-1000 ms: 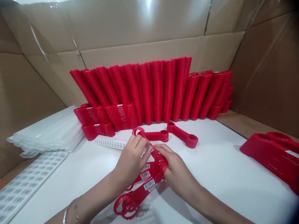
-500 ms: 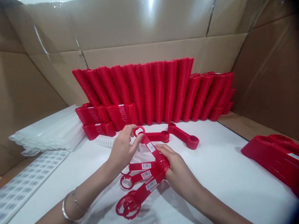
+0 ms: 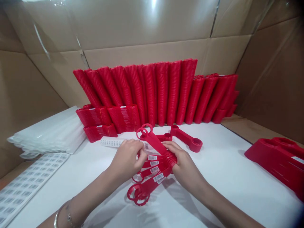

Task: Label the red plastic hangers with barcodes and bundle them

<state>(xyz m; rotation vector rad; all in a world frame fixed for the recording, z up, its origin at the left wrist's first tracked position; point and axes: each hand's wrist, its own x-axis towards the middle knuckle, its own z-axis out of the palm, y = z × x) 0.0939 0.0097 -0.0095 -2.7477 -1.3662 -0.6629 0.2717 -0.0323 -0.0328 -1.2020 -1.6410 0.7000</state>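
Note:
My right hand (image 3: 184,164) grips one end of a fanned bunch of flat red plastic pieces (image 3: 152,171), each with a ring at the far end and a white barcode label on its arm. My left hand (image 3: 128,158) is curled with its fingertips pressed on one of the middle arms of the fan, beside the labels. The topmost piece (image 3: 148,134) points away towards the back. The lowest rings (image 3: 137,193) rest on the white table (image 3: 225,171).
Tall leaning stacks of the same red pieces (image 3: 156,91) line the cardboard wall. Bundles (image 3: 109,118) lie at their left foot, two loose pieces (image 3: 187,139) behind my hands. Clear bags (image 3: 49,133), a barcode sheet (image 3: 26,186) and a strip (image 3: 111,143) sit left. More red pieces (image 3: 280,158) lie right.
My left hand let go of the top piece's ring and came back down onto a middle arm. The fan has closed up and shifted slightly away from me.

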